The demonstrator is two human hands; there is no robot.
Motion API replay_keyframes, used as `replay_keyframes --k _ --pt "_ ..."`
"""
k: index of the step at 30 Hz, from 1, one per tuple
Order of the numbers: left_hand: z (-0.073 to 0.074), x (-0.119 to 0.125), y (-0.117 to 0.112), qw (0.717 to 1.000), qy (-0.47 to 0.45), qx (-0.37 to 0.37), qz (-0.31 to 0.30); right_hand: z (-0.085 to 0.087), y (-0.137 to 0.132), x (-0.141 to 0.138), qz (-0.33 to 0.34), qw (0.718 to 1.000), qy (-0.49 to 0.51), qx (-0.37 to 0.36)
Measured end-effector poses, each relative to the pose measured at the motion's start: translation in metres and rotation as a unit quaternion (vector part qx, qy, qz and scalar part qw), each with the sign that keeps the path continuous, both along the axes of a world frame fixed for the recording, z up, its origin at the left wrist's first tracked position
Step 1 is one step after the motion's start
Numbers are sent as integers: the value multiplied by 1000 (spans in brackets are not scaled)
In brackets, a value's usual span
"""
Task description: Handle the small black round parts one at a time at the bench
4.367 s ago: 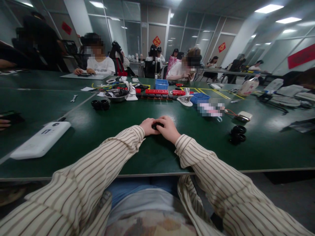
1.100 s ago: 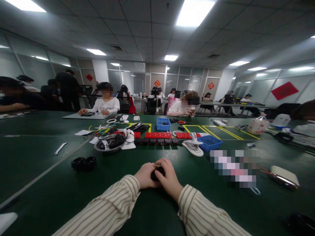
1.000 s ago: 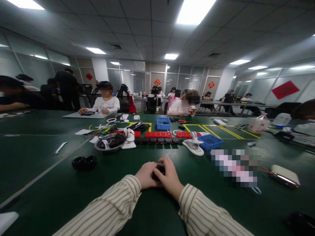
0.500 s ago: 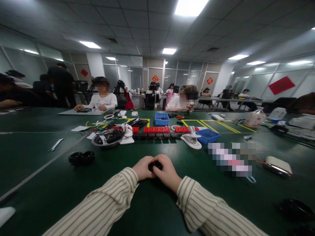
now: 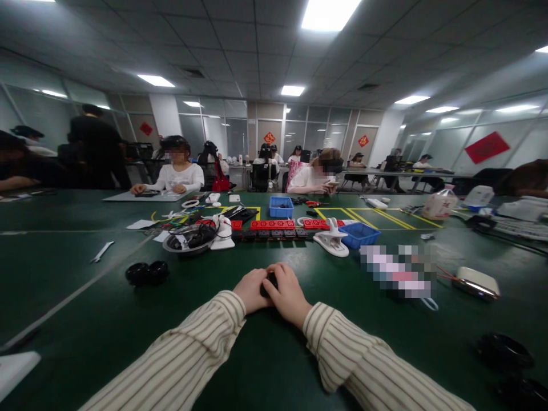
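Both hands meet over the green table, closed round a small glossy black round piece. My left hand grips it from the left, and my right hand wraps over its top and right side. Fingers cover most of the piece, so its exact kind is hidden. To the left lie two similar glossy black wheel-like pieces, side by side. More dark round pieces rest at the lower right, partly blurred.
Beyond my hands runs a red and black power strip, with a white clip base and blue bins beside it. A bowl of cables stands left of it; a wrench lies farther left. Co-workers sit across the table.
The right hand has turned slightly over the black piece, its fingers now higher and covering it differently. The whole view has shifted a little.
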State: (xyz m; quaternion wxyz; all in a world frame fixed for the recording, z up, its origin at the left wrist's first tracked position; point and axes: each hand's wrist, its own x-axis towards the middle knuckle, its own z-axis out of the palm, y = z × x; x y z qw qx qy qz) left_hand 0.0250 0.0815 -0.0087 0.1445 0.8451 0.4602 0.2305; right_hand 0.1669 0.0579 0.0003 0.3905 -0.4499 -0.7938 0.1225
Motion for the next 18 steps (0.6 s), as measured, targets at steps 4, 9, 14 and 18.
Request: replay_keyframes --k 4,9,14,18 --pt "0 1 3 999 2 10 38 -2 9 -4 -33 999 -9 -7" --pt "2 -5 21 998 1 6 59 -1 34 -6 -9 1000 -12 -2" --pt "4 -10 42 1000 -6 -24 14 2 48 -5 35 999 -3 8" --pt "4 -12 49 999 -2 -40 -18 3 45 -4 69 997 1 14"
